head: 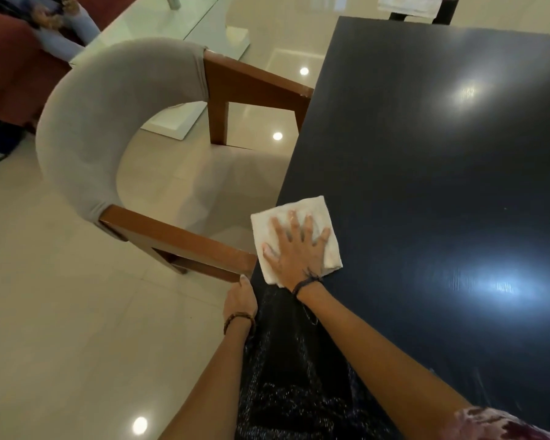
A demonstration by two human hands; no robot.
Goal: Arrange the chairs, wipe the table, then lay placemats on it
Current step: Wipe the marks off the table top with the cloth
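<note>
The right hand (299, 249) is laid flat, fingers spread and straight, on a folded white cloth (296, 239) that is pressed onto the near left corner of the table (442, 185). A dark cord is worn at that wrist. The left hand (240, 300), beaded band at the wrist, is held at the table's left edge; its fingers are hidden, so its grip cannot be told. The table top is dark, glossy and rectangular. Just left of the table a chair (108, 128) is drawn up, with a curved grey padded back and brown wooden arms. Beyond the table's far edge a pale placemat (407, 4) is seen.
</note>
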